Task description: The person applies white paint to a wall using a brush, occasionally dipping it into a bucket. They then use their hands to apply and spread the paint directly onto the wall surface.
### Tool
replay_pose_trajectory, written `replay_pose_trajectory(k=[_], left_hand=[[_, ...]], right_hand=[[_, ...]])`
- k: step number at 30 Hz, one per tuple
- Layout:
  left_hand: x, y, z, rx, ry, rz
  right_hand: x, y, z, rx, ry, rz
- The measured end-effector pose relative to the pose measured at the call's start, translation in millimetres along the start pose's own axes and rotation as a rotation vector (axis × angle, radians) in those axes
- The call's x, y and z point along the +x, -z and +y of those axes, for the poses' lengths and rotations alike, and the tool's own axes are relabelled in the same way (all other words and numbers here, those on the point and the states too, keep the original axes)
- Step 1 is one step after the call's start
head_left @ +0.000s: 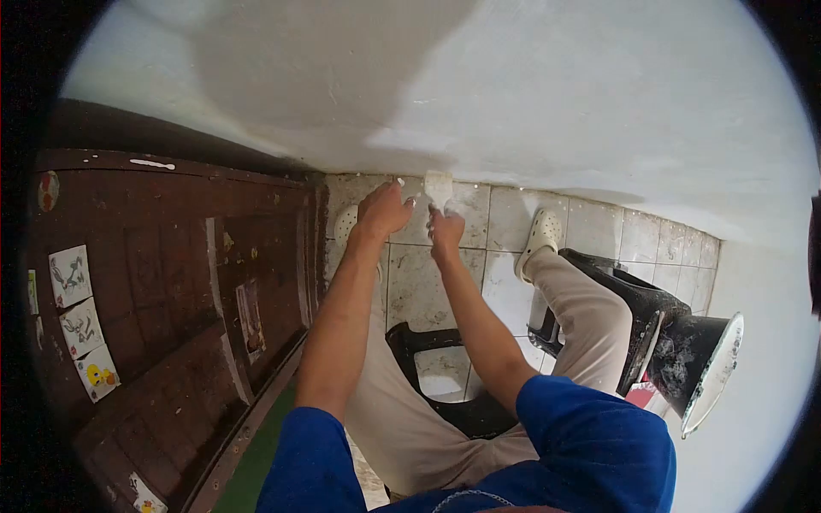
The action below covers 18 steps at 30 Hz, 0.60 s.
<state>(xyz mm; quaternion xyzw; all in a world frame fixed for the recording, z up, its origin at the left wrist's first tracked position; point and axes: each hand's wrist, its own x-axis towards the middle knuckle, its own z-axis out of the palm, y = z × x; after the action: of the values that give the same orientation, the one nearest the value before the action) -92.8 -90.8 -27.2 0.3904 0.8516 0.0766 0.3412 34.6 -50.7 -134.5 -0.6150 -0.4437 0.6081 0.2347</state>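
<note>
My right hand (445,233) grips a small putty knife (438,187) whose blade is coated in white filler. The blade touches the bottom edge of the white wall (479,94), just above the tiled floor (505,214). My left hand (384,210) is right beside it on the left, holding nothing, with its fingers spread near the wall's base. Both arms reach forward out of blue sleeves, above my legs in beige trousers.
A dark brown wooden door (171,282) with stickers fills the left side. I sit on a black stool (445,376). A black bucket (697,359) smeared with white filler stands at the right beside a black stand. A white clog (540,239) is on my right foot.
</note>
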Motion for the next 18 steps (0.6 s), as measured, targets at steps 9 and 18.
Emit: replay_pose_trajectory(k=[9,18], left_hand=[[3,-6,-3,0.001,0.017,0.002],[5,-10,-11,-0.032,-0.027,0.046]], right_hand=[[-55,23,-92,0.174,0.157,-0.086],[-22,16,-25,0.133,-0.018,-0.048]])
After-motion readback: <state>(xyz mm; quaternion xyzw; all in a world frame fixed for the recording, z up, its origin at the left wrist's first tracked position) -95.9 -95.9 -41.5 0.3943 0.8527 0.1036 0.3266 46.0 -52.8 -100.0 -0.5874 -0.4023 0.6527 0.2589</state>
